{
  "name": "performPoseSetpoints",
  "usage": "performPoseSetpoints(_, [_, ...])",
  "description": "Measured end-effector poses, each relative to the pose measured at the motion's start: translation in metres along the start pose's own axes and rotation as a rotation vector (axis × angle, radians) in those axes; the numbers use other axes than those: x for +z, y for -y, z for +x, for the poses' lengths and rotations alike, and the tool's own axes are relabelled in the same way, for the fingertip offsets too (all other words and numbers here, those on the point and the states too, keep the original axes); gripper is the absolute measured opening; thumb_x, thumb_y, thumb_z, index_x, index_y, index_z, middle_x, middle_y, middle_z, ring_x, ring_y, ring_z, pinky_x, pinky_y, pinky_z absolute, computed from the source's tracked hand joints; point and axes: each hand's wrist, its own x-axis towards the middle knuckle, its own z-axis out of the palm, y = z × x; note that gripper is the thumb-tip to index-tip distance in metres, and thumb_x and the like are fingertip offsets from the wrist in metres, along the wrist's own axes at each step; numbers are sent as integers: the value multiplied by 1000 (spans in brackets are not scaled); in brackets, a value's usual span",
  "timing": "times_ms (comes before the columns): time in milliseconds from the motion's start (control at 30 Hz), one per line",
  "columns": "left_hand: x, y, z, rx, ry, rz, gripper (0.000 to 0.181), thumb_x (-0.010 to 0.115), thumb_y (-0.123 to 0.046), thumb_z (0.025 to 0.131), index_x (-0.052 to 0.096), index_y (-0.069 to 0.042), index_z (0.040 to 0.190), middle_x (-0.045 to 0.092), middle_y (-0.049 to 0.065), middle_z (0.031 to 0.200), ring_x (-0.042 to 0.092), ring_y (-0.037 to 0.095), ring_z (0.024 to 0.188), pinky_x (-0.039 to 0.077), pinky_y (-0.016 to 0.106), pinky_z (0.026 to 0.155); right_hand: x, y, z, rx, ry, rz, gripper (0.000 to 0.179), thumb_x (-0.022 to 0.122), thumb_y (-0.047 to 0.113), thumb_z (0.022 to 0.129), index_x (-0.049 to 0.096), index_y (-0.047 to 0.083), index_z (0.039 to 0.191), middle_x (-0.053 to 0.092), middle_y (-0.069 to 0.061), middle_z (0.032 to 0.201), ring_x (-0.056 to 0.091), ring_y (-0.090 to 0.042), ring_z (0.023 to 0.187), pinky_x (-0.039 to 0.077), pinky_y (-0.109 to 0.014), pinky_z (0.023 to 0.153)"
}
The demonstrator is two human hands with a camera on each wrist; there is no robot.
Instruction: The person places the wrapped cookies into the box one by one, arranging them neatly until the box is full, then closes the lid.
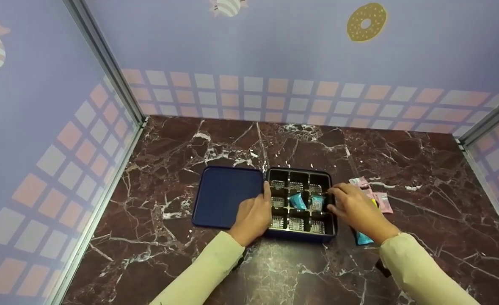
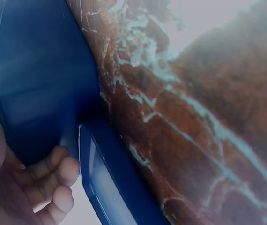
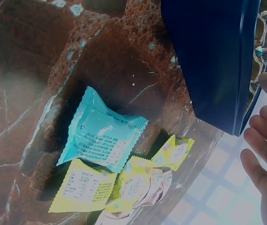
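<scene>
Box (image 1: pixel 301 236) with nine compartments sits on the desk (image 1: pixel 147 220), one blue packet (image 1: pixel 298 201) in its central compartment and another wrapped sweet (image 1: pixel 317 203) in the one to its right. Left hand (image 1: pixel 253 216), fingers loose with the index straight along the box's left rim, holds nothing; a blue lid (image 1: pixel 221 197) lies just beyond it. Right hand (image 1: pixel 351 205) has its grip apart at the right rim, nothing seen between thumb and fingers; whether it presses the rim I cannot tell. To keep the box steady, light, level pressure from both sides should serve best. The teal packet (image 3: pixel 105 136) and yellow packet (image 3: pixel 84 187) beside the box would handle most neatly pinched by their crimped ends.
</scene>
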Motion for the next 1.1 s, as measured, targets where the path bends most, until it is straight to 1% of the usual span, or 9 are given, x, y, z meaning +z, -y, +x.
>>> performPoseSetpoints(67, [0, 0, -1, 2, -19, 14, 58, 54, -10, 88, 40, 8, 142, 57, 3, 65, 48, 16, 46, 39, 33, 44, 0, 0, -1, 2, -2, -4, 37, 79, 18, 79, 67, 1, 109, 65, -14, 108, 62, -33, 97, 51, -47, 86])
performPoseSetpoints(167, [0, 0, -1, 0, -27, 28, 57, 54, -11, 89, 42, 8, 141, 57, 3, 64, 48, 16, 45, 39, 33, 43, -1, -1, -3, 8, 0, -17, 37, 78, 19, 80, 67, 1, 110, 64, -15, 108, 62, -33, 98, 51, -48, 85])
performPoseSetpoints(433, [0, -1, -1, -7, -30, 43, 58, 55, -13, 88, 43, 7, 141, 57, 3, 64, 48, 17, 45, 39, 33, 43, -2, -6, -9, 29, 9, -17, 37, 77, 19, 80, 67, 1, 111, 64, -16, 112, 62, -34, 101, 50, -50, 87])
performPoseSetpoints(567, [0, -1, -1, -13, -26, 49, 58, 55, -14, 88, 43, 6, 142, 56, 3, 64, 47, 16, 45, 38, 33, 42, -3, -9, -13, 29, 13, -24, 36, 78, 19, 80, 67, 1, 109, 64, -15, 112, 62, -33, 101, 50, -49, 86])
performPoseSetpoints(733, [2, -1, -1, -17, -13, 48, 60, 56, -13, 87, 41, 6, 142, 56, 2, 64, 46, 16, 45, 37, 32, 43, -4, -13, -15, 21, 12, -24, 37, 79, 18, 78, 67, 1, 109, 64, -16, 113, 62, -33, 104, 50, -50, 88])
performPoseSetpoints(933, [3, -2, 0, -8, -37, 71, 59, 55, -13, 87, 43, 7, 141, 56, 2, 63, 47, 16, 45, 38, 33, 43, -4, -15, -19, 32, 19, -23, 37, 79, 16, 79, 67, 0, 109, 64, -14, 109, 62, -32, 102, 49, -49, 88])
performPoseSetpoints(1100, [2, -2, 1, -15, -36, 79, 57, 55, -13, 87, 45, 6, 140, 56, 1, 61, 46, 15, 44, 37, 32, 42, -4, -17, -22, 39, 14, -29, 37, 79, 17, 78, 66, 0, 109, 64, -12, 106, 62, -32, 99, 49, -48, 88])
